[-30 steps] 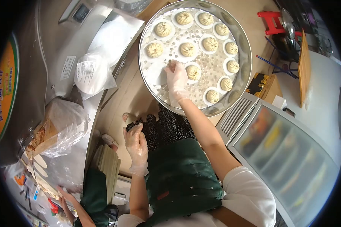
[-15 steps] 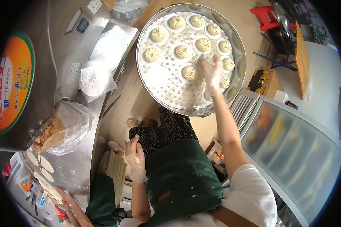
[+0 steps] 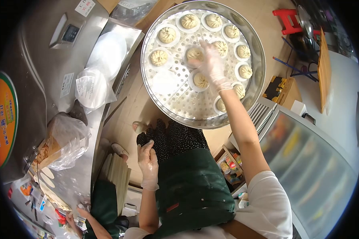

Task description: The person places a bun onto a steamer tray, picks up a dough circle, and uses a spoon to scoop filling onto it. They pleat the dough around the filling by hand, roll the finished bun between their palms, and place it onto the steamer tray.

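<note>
A round metal steamer tray [image 3: 169, 106] with a perforated base holds several pleated buns, each on a white paper round. My right hand [image 3: 211, 65], in a clear glove, is over the middle of the tray, its fingers blurred around a bun [image 3: 195, 54]; whether they grip it I cannot tell. Just below the hand sits another bun [image 3: 201, 80]. Bare paper rounds [image 3: 164, 81] lie at the tray's left side. My left hand [image 3: 148, 162], also gloved, hangs in front of the green apron with its fingers curled together; nothing shows in it.
On the left, a steel counter [image 3: 83, 153] bears stacked paper rounds [image 3: 91, 88], a plastic bag [image 3: 70, 135] and flat dough pieces [image 3: 47, 179]. A co-worker's hands [image 3: 77, 215] are at lower left. To the right stand a glass-topped freezer [image 3: 307, 159] and a red stool [image 3: 286, 20].
My right hand has moved left across the tray toward the middle buns, uncovering a bun at the lower right. My left hand stays near the apron. The view has shifted slightly.
</note>
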The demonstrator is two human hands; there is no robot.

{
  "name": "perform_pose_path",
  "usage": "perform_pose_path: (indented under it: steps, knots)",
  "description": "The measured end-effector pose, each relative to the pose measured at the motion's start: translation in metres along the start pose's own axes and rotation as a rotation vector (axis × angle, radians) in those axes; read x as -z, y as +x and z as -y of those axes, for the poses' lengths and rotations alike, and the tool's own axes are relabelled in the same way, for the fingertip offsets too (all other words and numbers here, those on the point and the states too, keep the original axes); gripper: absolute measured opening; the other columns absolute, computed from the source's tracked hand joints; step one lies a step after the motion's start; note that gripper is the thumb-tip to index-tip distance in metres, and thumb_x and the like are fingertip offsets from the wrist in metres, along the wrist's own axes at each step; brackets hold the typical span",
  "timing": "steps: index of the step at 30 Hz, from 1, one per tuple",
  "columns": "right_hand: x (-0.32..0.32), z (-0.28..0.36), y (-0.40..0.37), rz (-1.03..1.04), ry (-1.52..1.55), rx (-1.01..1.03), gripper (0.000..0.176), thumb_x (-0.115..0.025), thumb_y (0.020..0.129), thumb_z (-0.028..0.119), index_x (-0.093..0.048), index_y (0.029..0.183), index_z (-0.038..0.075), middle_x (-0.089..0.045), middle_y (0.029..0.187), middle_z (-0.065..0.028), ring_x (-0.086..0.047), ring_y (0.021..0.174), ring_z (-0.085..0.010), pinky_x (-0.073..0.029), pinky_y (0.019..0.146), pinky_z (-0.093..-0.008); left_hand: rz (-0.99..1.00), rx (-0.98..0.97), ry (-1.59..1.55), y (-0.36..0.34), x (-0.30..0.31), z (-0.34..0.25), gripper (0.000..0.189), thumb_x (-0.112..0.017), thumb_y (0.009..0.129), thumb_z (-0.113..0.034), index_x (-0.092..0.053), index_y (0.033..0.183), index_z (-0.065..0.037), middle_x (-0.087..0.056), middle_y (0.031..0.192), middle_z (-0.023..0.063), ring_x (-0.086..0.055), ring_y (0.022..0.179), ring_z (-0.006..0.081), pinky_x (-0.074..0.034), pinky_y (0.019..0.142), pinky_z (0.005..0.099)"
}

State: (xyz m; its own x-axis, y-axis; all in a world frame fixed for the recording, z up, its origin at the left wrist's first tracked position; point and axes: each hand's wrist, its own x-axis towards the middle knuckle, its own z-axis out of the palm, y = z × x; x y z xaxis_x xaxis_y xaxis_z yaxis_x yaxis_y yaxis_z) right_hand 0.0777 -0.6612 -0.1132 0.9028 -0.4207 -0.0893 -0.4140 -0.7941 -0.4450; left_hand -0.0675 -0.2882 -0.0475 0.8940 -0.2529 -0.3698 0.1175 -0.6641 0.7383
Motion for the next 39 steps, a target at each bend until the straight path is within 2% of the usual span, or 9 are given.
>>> perform_pose_path:
  steps: [2, 8, 17, 20, 23, 26, 29, 35, 39]
  knots:
    - [-0.021, 0.000, -0.001, 0.035, -0.050, 0.054, 0.068, -0.080, 0.075, 0.023, -0.053, 0.135, 0.005, -0.058, 0.130, -0.0203, -0.055, 0.121, -0.0343, -0.046, 0.101, -0.0400, 0.007, -0.017, -0.001, 0.004, -0.004, -0.001, 0.025, -0.051, 0.093, 0.001, -0.065, 0.114, -0.002, -0.068, 0.115, 0.0132, -0.063, 0.111, 0.0275, -0.030, 0.116, 0.0507]
    - [-0.028, 0.009, 0.008, 0.135, 0.097, -0.200, 0.066, -0.080, 0.074, 0.022, -0.055, 0.134, 0.009, -0.060, 0.126, -0.0203, -0.061, 0.114, -0.0335, -0.049, 0.098, -0.0406, -0.035, -0.022, -0.018, 0.003, -0.012, 0.000, 0.025, -0.052, 0.093, 0.001, -0.065, 0.114, -0.003, -0.068, 0.116, 0.0133, -0.063, 0.111, 0.0280, -0.031, 0.115, 0.0527]
    - [-0.043, 0.002, 0.005, -0.054, 0.118, -0.180, 0.065, -0.078, 0.074, 0.017, -0.054, 0.134, 0.011, -0.062, 0.121, -0.0189, -0.060, 0.111, -0.0348, -0.050, 0.093, -0.0426, -0.060, -0.033, 0.001, 0.009, -0.010, -0.011, 0.025, -0.054, 0.092, 0.002, -0.064, 0.113, -0.003, -0.069, 0.114, 0.0131, -0.064, 0.109, 0.0286, -0.035, 0.113, 0.0534]
    - [-0.040, -0.001, -0.001, 0.067, 0.116, -0.205, 0.069, -0.077, 0.075, 0.018, -0.050, 0.138, 0.011, -0.061, 0.123, -0.0197, -0.060, 0.110, -0.0366, -0.051, 0.092, -0.0428, -0.053, -0.037, 0.010, 0.009, -0.012, -0.008, 0.024, -0.054, 0.092, 0.002, -0.064, 0.113, -0.003, -0.069, 0.114, 0.0133, -0.064, 0.109, 0.0291, -0.036, 0.112, 0.0535]
    - [-0.029, 0.012, 0.001, -0.007, 0.158, -0.228, 0.055, -0.075, 0.077, 0.017, -0.059, 0.130, 0.010, -0.066, 0.113, -0.0183, -0.060, 0.108, -0.0377, -0.051, 0.090, -0.0440, -0.047, -0.027, -0.001, 0.011, -0.012, -0.011, 0.024, -0.054, 0.092, 0.002, -0.064, 0.113, -0.003, -0.069, 0.114, 0.0136, -0.064, 0.109, 0.0296, -0.036, 0.112, 0.0537]
    - [-0.015, 0.006, 0.021, -0.140, 0.084, -0.093, 0.033, -0.070, 0.079, 0.012, -0.069, 0.112, 0.010, -0.070, 0.100, -0.0167, -0.062, 0.105, -0.0366, -0.051, 0.087, -0.0442, -0.057, -0.023, 0.000, 0.011, -0.013, -0.011, 0.024, -0.054, 0.092, 0.002, -0.064, 0.113, -0.003, -0.069, 0.114, 0.0139, -0.064, 0.109, 0.0298, -0.035, 0.112, 0.0538]
    - [-0.025, -0.028, 0.063, 0.028, 0.001, 0.044, 0.017, -0.064, 0.080, 0.005, -0.072, 0.094, 0.009, -0.071, 0.089, -0.0151, -0.065, 0.098, -0.0354, -0.052, 0.084, -0.0435, -0.057, -0.007, 0.003, 0.014, -0.014, -0.016, 0.024, -0.054, 0.092, 0.003, -0.064, 0.114, -0.002, -0.069, 0.113, 0.0137, -0.064, 0.108, 0.0293, -0.035, 0.112, 0.0538]
    - [-0.023, -0.031, 0.104, 0.396, -0.128, 0.165, 0.022, -0.059, 0.080, 0.001, -0.072, 0.096, 0.009, -0.072, 0.094, -0.0134, -0.068, 0.091, -0.0310, -0.053, 0.082, -0.0388, -0.094, -0.057, -0.060, 0.024, -0.019, -0.030, 0.024, -0.053, 0.092, 0.005, -0.065, 0.112, -0.002, -0.069, 0.112, 0.0134, -0.065, 0.108, 0.0291, -0.037, 0.111, 0.0535]
    - [-0.029, -0.033, 0.103, 0.377, -0.098, 0.298, 0.015, -0.061, 0.078, 0.002, -0.070, 0.087, 0.009, -0.070, 0.087, -0.0147, -0.067, 0.086, -0.0342, -0.052, 0.079, -0.0417, -0.102, -0.063, -0.086, 0.028, -0.025, -0.033, 0.023, -0.053, 0.093, 0.005, -0.066, 0.111, -0.002, -0.069, 0.111, 0.0139, -0.065, 0.107, 0.0296, -0.038, 0.110, 0.0537]
